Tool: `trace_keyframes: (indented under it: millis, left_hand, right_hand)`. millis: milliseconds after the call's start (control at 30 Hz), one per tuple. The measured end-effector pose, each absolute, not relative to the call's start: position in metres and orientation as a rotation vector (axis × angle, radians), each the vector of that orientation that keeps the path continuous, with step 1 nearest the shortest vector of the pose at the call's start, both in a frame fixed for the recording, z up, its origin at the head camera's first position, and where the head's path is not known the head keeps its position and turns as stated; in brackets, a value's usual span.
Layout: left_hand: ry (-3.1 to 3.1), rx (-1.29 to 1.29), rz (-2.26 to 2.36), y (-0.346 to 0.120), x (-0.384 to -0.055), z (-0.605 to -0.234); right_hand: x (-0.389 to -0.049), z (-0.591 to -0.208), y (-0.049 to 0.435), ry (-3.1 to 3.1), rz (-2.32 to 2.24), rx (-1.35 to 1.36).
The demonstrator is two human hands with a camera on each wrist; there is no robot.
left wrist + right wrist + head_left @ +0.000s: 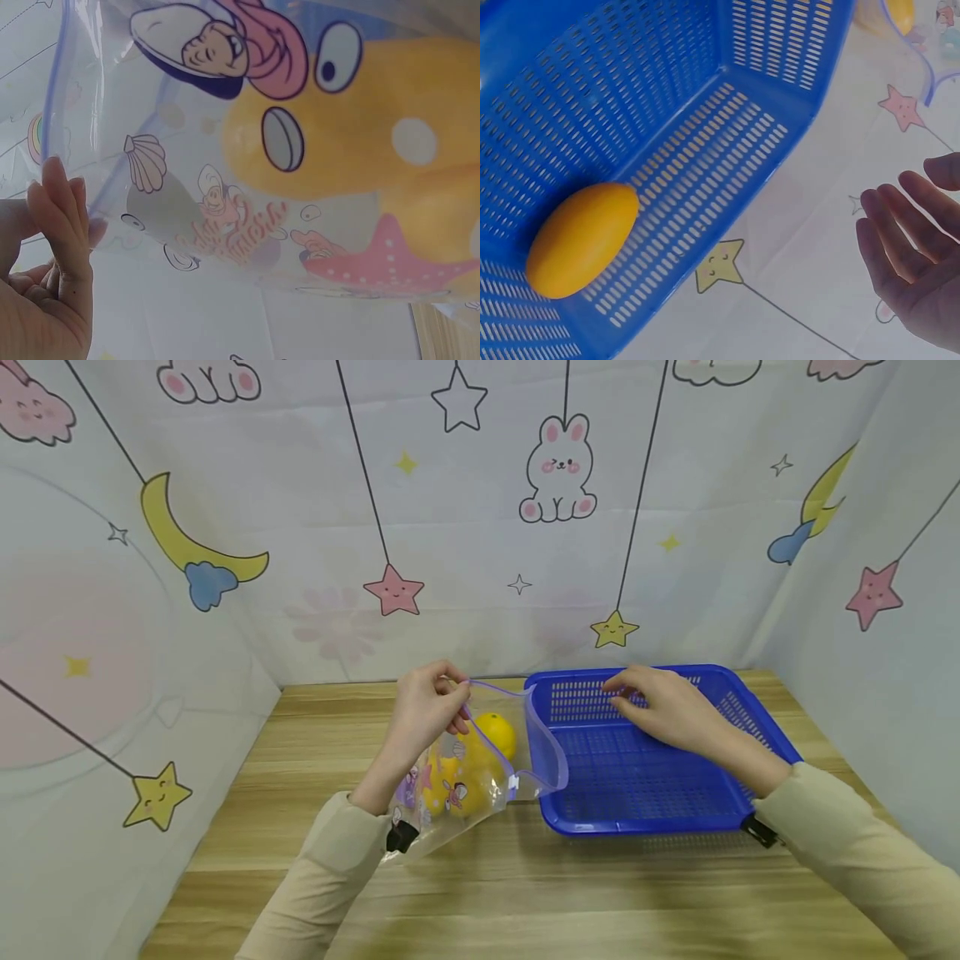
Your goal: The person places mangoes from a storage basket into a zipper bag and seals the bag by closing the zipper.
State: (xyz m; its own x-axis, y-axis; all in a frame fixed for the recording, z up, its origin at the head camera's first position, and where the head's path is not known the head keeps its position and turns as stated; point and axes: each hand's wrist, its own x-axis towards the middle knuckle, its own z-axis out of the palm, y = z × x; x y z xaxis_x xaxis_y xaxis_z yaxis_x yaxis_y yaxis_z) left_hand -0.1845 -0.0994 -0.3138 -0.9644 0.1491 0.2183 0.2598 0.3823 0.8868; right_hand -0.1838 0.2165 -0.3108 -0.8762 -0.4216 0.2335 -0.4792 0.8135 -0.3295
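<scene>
The left hand pinches the purple rim of a clear printed bag between its fingers, and the bag, with yellow fruit inside, sits on the counter with its mouth parted toward a blue basket, overlapping that basket's left edge. The right hand is over the far part of the basket, its fingers loosely bent, tips toward the bag. Both arms wear pale sleeves, each with a black block near its end, and behind the counter rises a white cloth printed with a rabbit, moons and stars.
</scene>
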Motion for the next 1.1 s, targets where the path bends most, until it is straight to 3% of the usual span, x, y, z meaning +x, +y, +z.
trace_keyframes:
  millis: [1100]
  left_hand:
    - [-2.509, -0.368, -1.642, -0.103, -0.184, -0.313]
  right_hand:
    - [-0.22, -0.346, 0.262, -2.885, 0.003, 0.85]
